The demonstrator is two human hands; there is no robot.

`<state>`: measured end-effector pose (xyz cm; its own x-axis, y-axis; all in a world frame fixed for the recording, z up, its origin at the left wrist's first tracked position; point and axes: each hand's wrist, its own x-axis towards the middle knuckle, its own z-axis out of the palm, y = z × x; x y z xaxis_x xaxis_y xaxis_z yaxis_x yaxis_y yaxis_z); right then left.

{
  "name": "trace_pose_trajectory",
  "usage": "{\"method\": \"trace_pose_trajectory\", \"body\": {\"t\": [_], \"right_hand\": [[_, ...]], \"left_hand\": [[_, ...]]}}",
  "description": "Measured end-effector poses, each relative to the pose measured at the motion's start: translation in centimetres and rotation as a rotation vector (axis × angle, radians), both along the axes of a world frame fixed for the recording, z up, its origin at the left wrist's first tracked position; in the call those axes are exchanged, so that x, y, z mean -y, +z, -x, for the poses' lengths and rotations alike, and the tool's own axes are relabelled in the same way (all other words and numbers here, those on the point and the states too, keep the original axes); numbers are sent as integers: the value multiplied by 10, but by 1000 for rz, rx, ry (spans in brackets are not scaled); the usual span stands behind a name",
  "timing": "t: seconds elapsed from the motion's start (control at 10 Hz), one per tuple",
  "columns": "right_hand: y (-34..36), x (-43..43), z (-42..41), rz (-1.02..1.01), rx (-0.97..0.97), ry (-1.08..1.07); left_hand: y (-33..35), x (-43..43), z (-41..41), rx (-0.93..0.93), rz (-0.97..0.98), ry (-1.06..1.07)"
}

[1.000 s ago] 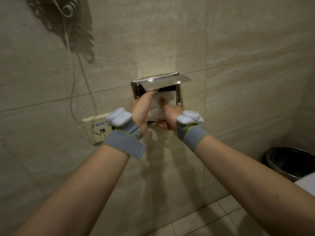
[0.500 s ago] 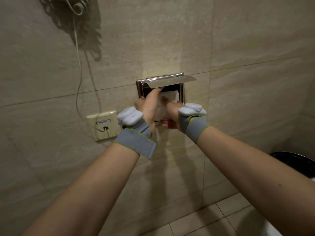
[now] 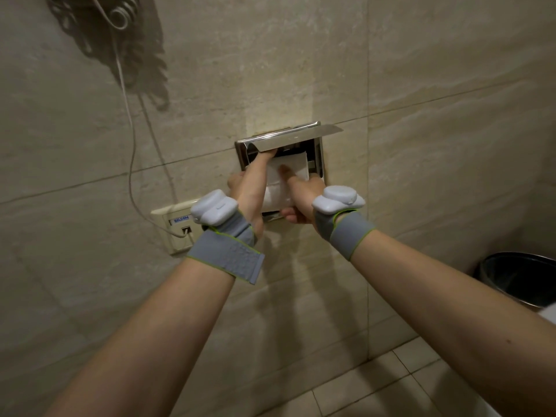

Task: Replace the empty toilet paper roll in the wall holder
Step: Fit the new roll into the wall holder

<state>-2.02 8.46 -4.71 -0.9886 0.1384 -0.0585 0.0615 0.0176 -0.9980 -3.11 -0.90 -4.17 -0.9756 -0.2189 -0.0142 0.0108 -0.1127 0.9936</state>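
A chrome recessed wall holder (image 3: 319, 152) sits in the tiled wall, its metal flap (image 3: 301, 138) lifted up and outward. A white toilet paper roll (image 3: 293, 168) is inside the recess, partly covered by both hands. My left hand (image 3: 251, 188) grips the roll's left side, its fingers reaching up under the flap. My right hand (image 3: 302, 195) holds the roll from the right and below, the index finger pressed on the paper's front. Both wrists wear grey straps with white devices.
A beige wall socket (image 3: 176, 227) with a plugged cable is left of the holder; the cable runs up to a coiled cord (image 3: 120, 16) at the top. A dark metal bin (image 3: 523, 278) stands on the floor at the lower right.
My view has shifted slightly, and the holder sits a little right of its earlier place. Both hands stay on the roll in the recess, my right index finger now higher on the paper.
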Motion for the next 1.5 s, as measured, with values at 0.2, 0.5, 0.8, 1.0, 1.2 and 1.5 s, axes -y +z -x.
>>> {"method": "trace_pose_trajectory", "body": {"t": [0.2, 0.5, 0.8, 1.0, 1.2, 1.5], "right_hand": [[-3, -5, 3, 79, 1, 10], [-8, 5, 1, -99, -100, -19], [0, -7, 13, -53, -15, 52], [-1, -8, 11, -19, -30, 46], [-4, -12, 11, 56, -49, 44], [-5, -20, 15, 13, -123, -85]], "left_hand": [[-2, -6, 0, 25, -50, -16], [3, -12, -1, 39, -133, -15], [22, -25, -33, 88, -165, -15], [24, -25, -40, 91, -159, -31], [19, -25, -39, 51, -184, -39], [20, -31, -40, 85, -98, -27]]}}
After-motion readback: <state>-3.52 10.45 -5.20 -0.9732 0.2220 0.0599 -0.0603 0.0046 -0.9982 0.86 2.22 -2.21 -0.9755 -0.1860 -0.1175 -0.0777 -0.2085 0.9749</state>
